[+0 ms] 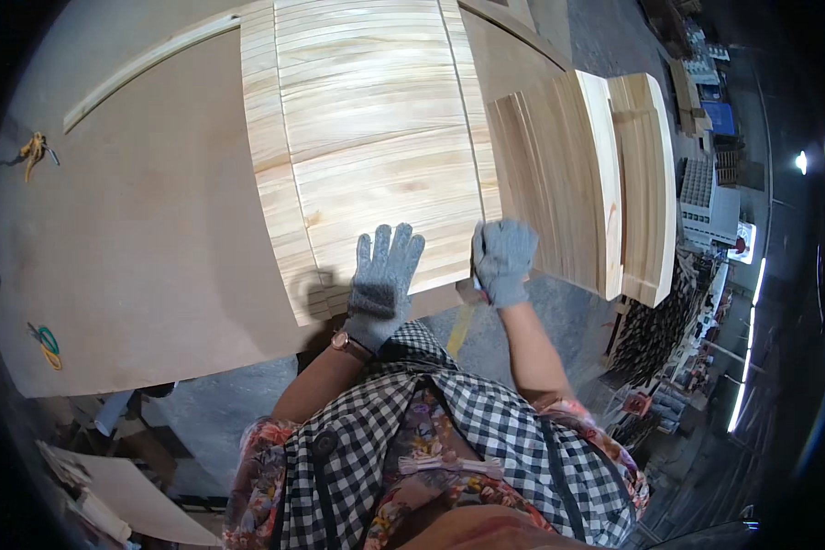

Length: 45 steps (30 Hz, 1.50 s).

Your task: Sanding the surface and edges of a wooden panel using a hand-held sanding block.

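Note:
A row of pale wooden slats lies side by side on the worktable, with two dark grooves running across them from far to near. My left hand, in a grey knit glove, rests with fingers spread on the slats near their front edge. At the near end of the right groove, my right hand, gloved the same way, is closed in a fist. A small dark piece shows below its thumb side; its kind cannot be made out.
Stacked wooden slats stand right of the row. The brown table board extends left, with a yellow cord bundle, a green and yellow cord loop and a long wooden strip at the back. A dark pile lies farther right.

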{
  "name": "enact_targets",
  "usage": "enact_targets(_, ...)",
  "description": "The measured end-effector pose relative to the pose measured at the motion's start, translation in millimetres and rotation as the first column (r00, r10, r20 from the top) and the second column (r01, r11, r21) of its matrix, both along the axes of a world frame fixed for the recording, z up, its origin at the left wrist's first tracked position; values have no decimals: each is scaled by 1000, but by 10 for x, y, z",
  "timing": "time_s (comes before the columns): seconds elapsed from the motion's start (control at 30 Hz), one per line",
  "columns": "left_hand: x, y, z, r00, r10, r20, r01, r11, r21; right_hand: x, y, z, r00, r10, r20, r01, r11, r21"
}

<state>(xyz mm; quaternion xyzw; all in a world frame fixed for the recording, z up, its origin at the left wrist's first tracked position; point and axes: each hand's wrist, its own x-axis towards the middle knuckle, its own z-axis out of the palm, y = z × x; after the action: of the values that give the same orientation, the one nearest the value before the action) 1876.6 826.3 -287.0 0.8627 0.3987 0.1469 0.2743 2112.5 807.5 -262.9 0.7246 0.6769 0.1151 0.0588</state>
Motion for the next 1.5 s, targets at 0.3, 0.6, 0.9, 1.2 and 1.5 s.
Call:
enact_targets(0.3, 9, -307, -94, 374, 673, 639, 437, 479, -761, -162, 2628, 148, 994, 19, 109, -46, 966, 255)
enact_targets(0.6, 66, -288, -146, 998, 13, -60, -18, 997, -78, -111, 1404, 118, 987, -33, 155, 44, 997, -68)
enact_targets(0.9, -55, -256, -315, 972, 167, 163, -177, 983, 50, 115, 3644, -499, 974, 168, 152, -219, 870, 442)
enact_targets(1.2, 64, -228, -191, 977, 200, 76, -210, 965, 158, -268, 870, 218, 985, 145, -97, -133, 984, 121)
enact_targets(1.5, 75, -335, -151, 994, 79, 79, -86, 991, 101, 165, 3493, -127, 999, 16, 51, -30, 956, 292)
